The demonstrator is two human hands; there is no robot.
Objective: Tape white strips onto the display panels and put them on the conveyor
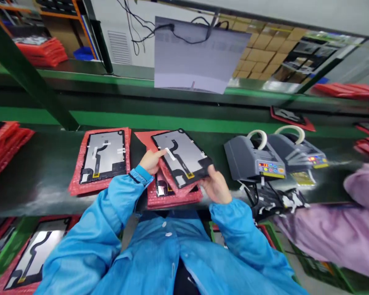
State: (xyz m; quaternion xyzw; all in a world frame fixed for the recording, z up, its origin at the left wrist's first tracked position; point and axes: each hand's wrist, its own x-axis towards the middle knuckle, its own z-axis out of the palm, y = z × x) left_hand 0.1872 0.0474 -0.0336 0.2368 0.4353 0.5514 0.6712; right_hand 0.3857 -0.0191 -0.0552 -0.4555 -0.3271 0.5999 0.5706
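A silver-backed tablet screen panel (pixel 189 149), with a black border and a dark ribbon cable, is held tilted in front of me. My left hand (pixel 150 161) grips its left edge, thumb near a white tape strip. My right hand (pixel 217 185) has its lower right corner between thumb and fingers. Red bubble wrap shows under the panel along its left and lower edges. Beneath lies a red bubble-wrap pouch (pixel 175 201) with another panel partly hidden on it. A similar panel (pixel 107 153) lies flat on a red bubble-wrap pouch (pixel 76 186) to the left.
Two grey tape dispensers (pixel 249 157) with cream tape rolls stand at right. Before them lies a black bundle (pixel 273 200) with white scraps. Red pouches (pixel 6 147) are stacked far left. A co-worker's pink sleeve (pixel 335 233) reaches in at right. A monitor (pixel 197 57) hangs ahead.
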